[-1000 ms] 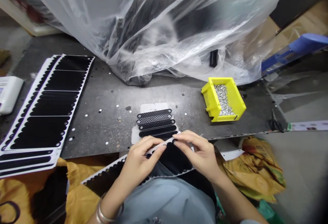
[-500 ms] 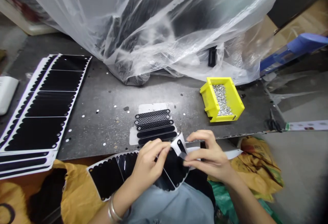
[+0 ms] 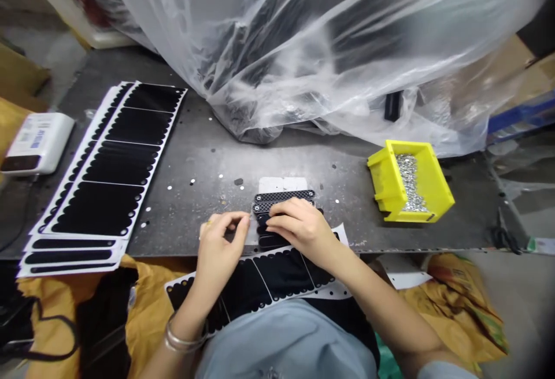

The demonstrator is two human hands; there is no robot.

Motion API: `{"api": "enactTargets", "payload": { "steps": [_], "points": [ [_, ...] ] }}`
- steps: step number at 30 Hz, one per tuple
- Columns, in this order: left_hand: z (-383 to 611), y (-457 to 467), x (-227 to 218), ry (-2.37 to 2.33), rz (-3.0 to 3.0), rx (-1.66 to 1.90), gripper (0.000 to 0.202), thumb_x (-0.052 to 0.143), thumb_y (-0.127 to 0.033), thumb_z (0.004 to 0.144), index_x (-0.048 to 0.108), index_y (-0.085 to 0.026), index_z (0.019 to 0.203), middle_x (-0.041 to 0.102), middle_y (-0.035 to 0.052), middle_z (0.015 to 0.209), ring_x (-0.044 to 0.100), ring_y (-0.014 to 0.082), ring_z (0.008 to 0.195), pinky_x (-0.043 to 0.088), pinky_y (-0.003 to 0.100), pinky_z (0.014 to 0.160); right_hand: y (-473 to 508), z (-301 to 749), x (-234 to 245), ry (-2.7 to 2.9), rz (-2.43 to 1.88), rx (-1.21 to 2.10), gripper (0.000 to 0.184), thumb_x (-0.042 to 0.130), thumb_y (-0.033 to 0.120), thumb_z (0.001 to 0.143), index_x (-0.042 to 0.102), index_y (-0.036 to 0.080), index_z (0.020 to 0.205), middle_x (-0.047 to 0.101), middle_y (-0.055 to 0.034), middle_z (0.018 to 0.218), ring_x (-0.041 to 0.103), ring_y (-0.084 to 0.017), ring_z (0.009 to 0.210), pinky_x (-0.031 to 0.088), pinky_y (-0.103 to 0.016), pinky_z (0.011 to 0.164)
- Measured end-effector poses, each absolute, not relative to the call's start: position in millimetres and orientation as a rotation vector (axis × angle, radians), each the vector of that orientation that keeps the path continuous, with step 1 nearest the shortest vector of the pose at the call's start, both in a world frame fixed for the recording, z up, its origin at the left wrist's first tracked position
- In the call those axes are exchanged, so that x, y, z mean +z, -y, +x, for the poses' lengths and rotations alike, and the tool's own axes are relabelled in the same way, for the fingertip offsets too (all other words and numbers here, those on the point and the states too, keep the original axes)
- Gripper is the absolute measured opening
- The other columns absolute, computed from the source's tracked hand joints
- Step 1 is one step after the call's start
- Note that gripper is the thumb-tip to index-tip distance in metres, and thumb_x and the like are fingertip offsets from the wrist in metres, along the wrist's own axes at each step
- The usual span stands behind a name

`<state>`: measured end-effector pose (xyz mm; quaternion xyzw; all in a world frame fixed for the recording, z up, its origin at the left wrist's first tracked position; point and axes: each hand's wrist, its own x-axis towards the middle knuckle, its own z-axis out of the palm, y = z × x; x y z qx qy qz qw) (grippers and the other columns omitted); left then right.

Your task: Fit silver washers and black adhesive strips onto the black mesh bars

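Observation:
Several narrow strips lie side by side on a pale backing piece (image 3: 282, 184) at the bench's front: textured black strips (image 3: 284, 196) with ringed end holes at the back, smooth black strips (image 3: 271, 241) nearer me. My right hand (image 3: 303, 231) reaches over them, fingers closed around what looks like a black strip (image 3: 262, 218), mostly covered by the hand. Just left of the strips, my left hand (image 3: 221, 246) is held with thumb and forefinger tips together; whatever they pinch is too small to make out. A sheet of black die-cut stickers (image 3: 247, 282) lies across my lap beneath both hands.
A yellow bin (image 3: 381, 179) of small shiny metal parts stands on the right. Stacked black sticker sheets (image 3: 117, 171) and a white box (image 3: 43, 142) are at the left. Plastic sheeting (image 3: 277, 55) drapes over the back; scissors (image 3: 503, 234) lie at the right edge.
Both hands have left the sticker sheet's raised corner. My right hand has moved left and forward over the strips; my left hand is beside them. The sheet lies lower on my lap. The view has shifted.

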<state>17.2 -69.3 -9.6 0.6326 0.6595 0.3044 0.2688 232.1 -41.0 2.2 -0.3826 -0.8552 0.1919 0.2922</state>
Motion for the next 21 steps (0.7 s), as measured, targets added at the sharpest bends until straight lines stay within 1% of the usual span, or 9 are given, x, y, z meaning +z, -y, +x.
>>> {"api": "enactTargets", "payload": {
  "steps": [2, 4, 8, 11, 13, 15, 18, 21],
  "points": [
    [13.9, 68.5, -13.4, -1.703, 1.644, 0.790, 0.019, 0.062, -0.038, 0.097, 0.077, -0.027, 0.095, 0.078, 0.0004, 0.090, 0.065, 0.0209, 0.087, 0.042, 0.038, 0.090, 36.6, 228.9, -2.5, 2.271, -1.004, 0.559, 0.016, 0.060, 0.026, 0.103, 0.075, 0.019, 0.100, 0.075, -0.0076, 0.102, 0.063, -0.019, 0.089, 0.052, -0.034, 0.080],
    [17.4, 68.0, -15.2, -1.659, 1.600, 0.820, 0.020, 0.062, -0.038, 0.097, 0.078, -0.026, 0.092, 0.079, 0.0008, 0.090, 0.066, 0.0212, 0.089, 0.043, 0.038, 0.090, 35.3, 228.0, -4.9, 2.253, -1.018, 0.596, 0.016, 0.060, 0.027, 0.103, 0.075, 0.020, 0.102, 0.074, -0.0075, 0.103, 0.062, -0.019, 0.090, 0.053, -0.035, 0.081],
    [26.2, 63.6, -15.0, -1.645, 1.543, 0.863, 0.019, 0.067, -0.036, 0.092, 0.076, -0.025, 0.080, 0.077, -0.0006, 0.081, 0.064, 0.0201, 0.083, 0.043, 0.036, 0.087, 36.3, 224.7, -4.1, 2.269, -1.019, 0.589, 0.017, 0.061, 0.027, 0.103, 0.076, 0.021, 0.101, 0.075, -0.0072, 0.103, 0.061, -0.019, 0.088, 0.054, -0.035, 0.080],
    [27.1, 59.4, -15.2, -1.664, 1.516, 0.857, 0.019, 0.070, -0.037, 0.088, 0.074, -0.025, 0.073, 0.073, -0.0018, 0.074, 0.061, 0.0195, 0.078, 0.041, 0.036, 0.086, 37.9, 232.8, 3.1, 2.300, -1.021, 0.582, 0.017, 0.061, 0.027, 0.102, 0.077, 0.020, 0.103, 0.075, -0.0090, 0.107, 0.063, -0.021, 0.092, 0.055, -0.037, 0.083],
    [25.9, 58.0, -15.9, -1.665, 1.507, 0.844, 0.021, 0.070, -0.039, 0.088, 0.073, -0.025, 0.072, 0.073, -0.0017, 0.074, 0.061, 0.0197, 0.078, 0.040, 0.036, 0.086, 38.8, 249.6, 9.9, 2.255, -1.111, 0.653, 0.018, 0.063, 0.029, 0.101, 0.076, 0.020, 0.109, 0.073, -0.0098, 0.109, 0.065, -0.021, 0.096, 0.056, -0.038, 0.086],
    [24.6, 57.8, -17.0, -1.658, 1.506, 0.831, 0.022, 0.068, -0.040, 0.088, 0.073, -0.026, 0.072, 0.073, -0.0015, 0.075, 0.061, 0.0199, 0.079, 0.040, 0.037, 0.087, 38.9, 272.2, 14.9, 2.141, -1.240, 0.809, 0.017, 0.067, 0.030, 0.099, 0.076, 0.021, 0.111, 0.072, -0.0080, 0.106, 0.068, -0.019, 0.094, 0.057, -0.035, 0.084],
    [24.0, 58.4, -19.5, -1.661, 1.508, 0.834, 0.023, 0.069, -0.042, 0.087, 0.073, -0.026, 0.072, 0.074, -0.0017, 0.075, 0.061, 0.0199, 0.078, 0.040, 0.038, 0.088, 37.8, 300.7, 13.6, 1.972, -1.303, 0.975, 0.010, 0.070, 0.027, 0.097, 0.078, 0.024, 0.102, 0.073, -0.0042, 0.097, 0.069, -0.017, 0.087, 0.057, -0.032, 0.078],
    [23.6, 57.7, -22.4, -1.659, 1.508, 0.846, 0.022, 0.070, -0.043, 0.087, 0.074, -0.026, 0.073, 0.073, -0.0015, 0.076, 0.062, 0.0199, 0.077, 0.042, 0.038, 0.086, 36.0, 309.7, 5.0, 1.916, -1.267, 0.956, 0.011, 0.068, 0.025, 0.097, 0.078, 0.024, 0.099, 0.073, -0.0037, 0.095, 0.070, -0.018, 0.086, 0.057, -0.033, 0.078]
  ]
}}
